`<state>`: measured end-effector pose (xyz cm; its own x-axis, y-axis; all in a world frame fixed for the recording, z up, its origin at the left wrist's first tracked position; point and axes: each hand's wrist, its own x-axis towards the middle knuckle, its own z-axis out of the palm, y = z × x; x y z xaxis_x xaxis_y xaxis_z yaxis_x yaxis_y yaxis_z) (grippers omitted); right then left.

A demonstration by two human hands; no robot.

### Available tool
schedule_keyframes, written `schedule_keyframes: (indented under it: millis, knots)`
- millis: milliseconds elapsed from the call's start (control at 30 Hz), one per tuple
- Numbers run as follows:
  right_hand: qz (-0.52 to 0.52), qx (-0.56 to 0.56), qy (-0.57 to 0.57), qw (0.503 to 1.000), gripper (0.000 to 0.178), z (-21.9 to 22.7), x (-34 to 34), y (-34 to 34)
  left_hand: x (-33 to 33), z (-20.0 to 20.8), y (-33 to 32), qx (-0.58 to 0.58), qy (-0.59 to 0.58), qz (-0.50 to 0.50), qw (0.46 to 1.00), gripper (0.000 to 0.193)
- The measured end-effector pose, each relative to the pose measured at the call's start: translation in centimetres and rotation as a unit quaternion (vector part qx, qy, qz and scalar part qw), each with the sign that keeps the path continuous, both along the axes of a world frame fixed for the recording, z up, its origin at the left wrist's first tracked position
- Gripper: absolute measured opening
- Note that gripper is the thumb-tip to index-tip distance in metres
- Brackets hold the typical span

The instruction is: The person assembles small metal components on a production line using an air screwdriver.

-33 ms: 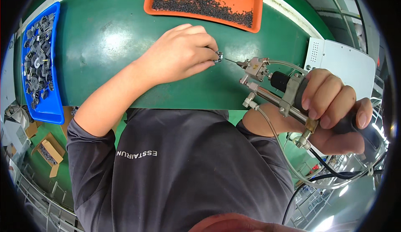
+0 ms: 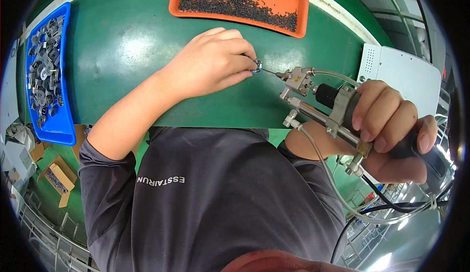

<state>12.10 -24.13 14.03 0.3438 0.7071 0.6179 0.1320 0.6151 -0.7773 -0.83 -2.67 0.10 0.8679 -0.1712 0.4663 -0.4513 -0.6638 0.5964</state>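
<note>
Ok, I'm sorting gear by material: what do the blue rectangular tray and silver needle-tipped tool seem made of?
Blue rectangular tray: probably smooth plastic, given its even colour and rounded corners.
Silver needle-tipped tool: mostly metal, apparently polished, given bright reflections along its barrel.

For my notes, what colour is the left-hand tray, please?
The tray is blue, best seen in the head view.

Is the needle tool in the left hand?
No: the right hand grips the needle tool, while the left hand holds a small shiny part.
</note>
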Motion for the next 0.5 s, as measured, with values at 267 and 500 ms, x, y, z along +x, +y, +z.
schedule_keyframes:
  millis: [267, 500]
  knots:
    - [-0.002, -0.009, -0.006, 1.000, 0.045, -0.5, -0.8, 1.1, 0.3, 0.1, -0.1, -0.011, 0.001, -0.004, 1.000, 0.015]
    - [0.003, -0.007, -0.006, 1.000, 0.043, -0.9, -0.9, 1.5, 0.3, 0.1, -0.3, -0.007, 0.003, 0.000, 1.000, 0.015]
